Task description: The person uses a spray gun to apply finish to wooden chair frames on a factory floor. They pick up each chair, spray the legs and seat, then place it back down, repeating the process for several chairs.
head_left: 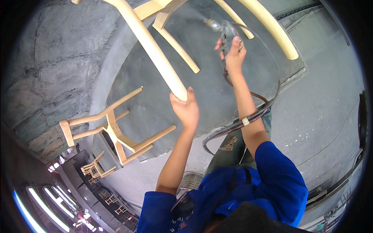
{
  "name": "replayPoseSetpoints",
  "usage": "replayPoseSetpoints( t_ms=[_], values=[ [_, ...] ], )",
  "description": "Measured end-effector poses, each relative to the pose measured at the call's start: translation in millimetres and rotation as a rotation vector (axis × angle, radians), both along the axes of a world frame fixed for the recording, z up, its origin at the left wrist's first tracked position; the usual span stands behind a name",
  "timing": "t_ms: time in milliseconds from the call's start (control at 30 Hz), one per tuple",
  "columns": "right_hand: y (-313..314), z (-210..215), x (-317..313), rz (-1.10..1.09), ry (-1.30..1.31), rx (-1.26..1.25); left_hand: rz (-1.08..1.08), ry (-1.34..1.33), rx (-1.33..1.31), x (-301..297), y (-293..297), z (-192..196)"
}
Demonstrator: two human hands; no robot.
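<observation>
Left hand (185, 110) grips a wooden frame (152, 52) by its near end; right hand (234, 56) clasps a spray gun (229, 33) above a grey slab (211, 91), floor (322, 112) spreading beyond its right edge.

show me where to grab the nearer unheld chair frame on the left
Likely best by the slim round leg closest to the left hand, coming from the right: on that chair frame it juts out rightward with a free tip, leaving room for a wrapping grip.
</observation>
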State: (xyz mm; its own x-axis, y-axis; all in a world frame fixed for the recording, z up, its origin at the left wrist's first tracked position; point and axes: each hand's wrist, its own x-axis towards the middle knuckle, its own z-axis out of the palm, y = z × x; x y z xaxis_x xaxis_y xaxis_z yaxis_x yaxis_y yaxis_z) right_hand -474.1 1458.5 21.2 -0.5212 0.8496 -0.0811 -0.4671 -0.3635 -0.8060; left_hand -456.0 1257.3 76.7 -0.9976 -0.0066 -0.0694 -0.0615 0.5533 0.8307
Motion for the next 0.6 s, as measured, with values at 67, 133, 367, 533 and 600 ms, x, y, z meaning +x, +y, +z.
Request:
replayPoseSetpoints(
  t_ms=[67, 133, 367, 533, 600],
  values=[
    [16.7, -11.8, -2.8, -0.082, -0.137, 0.006, -0.008, 0.071, 0.045, 0.4, 1.4, -1.4],
    [27.7, -23.9, 0.5, -0.139, -0.213, 0.068, 0.013, 0.004, 0.058, 2.2, 1.7, -0.9],
    [23.9, -33.7, 23.2, -0.246, -0.308, 0.313, 0.041, -0.047, 0.017, 7.5, 1.0, 4.1],
    [-17.3, 9.9, 54.1, 0.139, -0.121, 0.143, 0.023, 0.016, 0.037, 7.1, -0.5, 1.3],
    [-27.8, 37.5, 74.3, 0.259, -0.110, 0.048, 0.028, 0.027, 0.026, 7.8, 0.6, 3.2]
  ],
)
